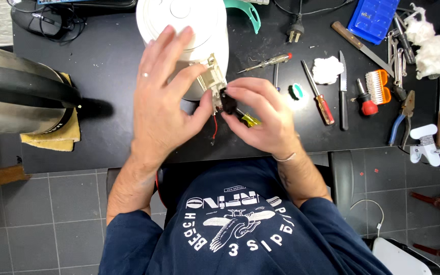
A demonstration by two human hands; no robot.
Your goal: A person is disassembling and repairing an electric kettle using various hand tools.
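Observation:
A white electric kettle point(189, 25) lies on its side on the black table point(108, 132), its beige plastic handle frame point(214, 76) facing me. My left hand point(161, 97), with a ring on one finger, rests against the kettle body and its thumb presses beside the frame. My right hand point(263, 114) pinches a small black switch part point(227, 102) at the frame's lower end; a yellow-handled tool point(250, 120) lies under its fingers. Red and black wires point(215, 127) hang below the part.
A steel kettle point(16, 91) on a yellow cloth stands at the left. To the right lie screwdrivers point(319, 94), a knife point(342, 91), a brush point(379, 86), pliers point(403, 114), cotton wads point(431, 46), a blue box point(373, 18) and a plug point(295, 31).

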